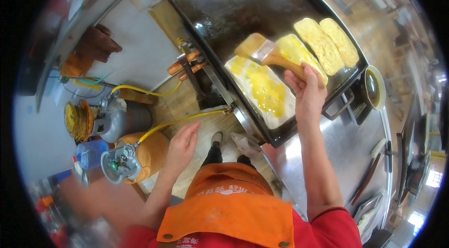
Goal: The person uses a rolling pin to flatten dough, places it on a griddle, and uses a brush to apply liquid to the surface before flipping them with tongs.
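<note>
My right hand point(308, 90) grips the wooden handle of a wide pastry brush point(259, 49), which is over the black griddle point(238, 0). Close to the brush lies a flat dough sheet point(263, 93), streaked with shiny yellow liquid that looks like egg. A second coated dough piece point(293, 46) sits partly hidden behind the handle. Farther right on the griddle are a yellow cooked-looking flatbread point(320, 45) and a narrower one point(340, 43). My left hand point(184, 144) hangs in the air left of the griddle, fingers slightly apart, holding nothing.
A bowl of dark liquid point(373, 86) stands by the griddle's right corner, near a metal handle point(339, 106). A steel counter point(298, 167) adjoins. Gas cylinders point(154, 151) with yellow hoses point(186, 117) stand at left. Wooden-handled tools point(187, 64) hang on the griddle's side.
</note>
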`<state>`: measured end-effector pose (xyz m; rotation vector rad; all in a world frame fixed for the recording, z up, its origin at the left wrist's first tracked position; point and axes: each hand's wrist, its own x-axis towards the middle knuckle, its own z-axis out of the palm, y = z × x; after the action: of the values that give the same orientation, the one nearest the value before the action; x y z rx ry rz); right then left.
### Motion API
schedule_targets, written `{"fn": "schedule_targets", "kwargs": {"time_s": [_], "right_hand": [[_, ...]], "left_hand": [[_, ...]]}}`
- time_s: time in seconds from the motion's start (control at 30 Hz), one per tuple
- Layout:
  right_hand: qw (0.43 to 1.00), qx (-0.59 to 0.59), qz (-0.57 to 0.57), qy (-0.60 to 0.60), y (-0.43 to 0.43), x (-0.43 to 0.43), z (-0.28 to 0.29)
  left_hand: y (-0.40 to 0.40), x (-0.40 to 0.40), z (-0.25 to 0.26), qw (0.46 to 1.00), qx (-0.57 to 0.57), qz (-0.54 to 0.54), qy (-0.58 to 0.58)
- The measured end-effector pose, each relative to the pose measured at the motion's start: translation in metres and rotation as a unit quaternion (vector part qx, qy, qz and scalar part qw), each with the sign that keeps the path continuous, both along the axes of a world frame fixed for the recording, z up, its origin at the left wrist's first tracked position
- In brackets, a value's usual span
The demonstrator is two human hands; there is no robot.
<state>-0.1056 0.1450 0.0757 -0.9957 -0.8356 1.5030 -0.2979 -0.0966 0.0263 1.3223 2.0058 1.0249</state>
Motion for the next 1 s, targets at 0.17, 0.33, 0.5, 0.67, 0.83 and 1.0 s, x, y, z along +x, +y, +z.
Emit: {"fn": "schedule_targets", "kwargs": {"time_s": [0.17,0.33,0.5,0.67,0.83,1.0], "right_hand": [[0.997,-0.038,0.037,-0.052,-0.013,-0.011,-0.006],[0.998,0.004,0.044,-0.044,-0.020,-0.015,-0.001],[0.997,-0.014,0.023,-0.066,-0.018,-0.008,0.010],[0.999,-0.026,0.003,-0.043,-0.021,-0.003,0.001],[1.000,0.001,-0.026,0.014,-0.016,0.009,0.004],[0.996,-0.077,-0.043,0.004,-0.023,0.010,-0.008]], "left_hand": [[0.002,-0.001,0.001,1.000,-0.001,-0.009,0.007],[-0.004,-0.003,-0.006,1.000,-0.001,-0.002,0.012],[-0.004,-0.004,-0.002,1.000,0.012,-0.006,0.020],[-0.009,-0.007,-0.003,1.000,-0.022,0.012,-0.009],[-0.008,-0.010,-0.002,1.000,-0.011,0.000,0.022],[-0.007,-0.008,-0.003,1.000,0.021,0.005,0.009]]}}
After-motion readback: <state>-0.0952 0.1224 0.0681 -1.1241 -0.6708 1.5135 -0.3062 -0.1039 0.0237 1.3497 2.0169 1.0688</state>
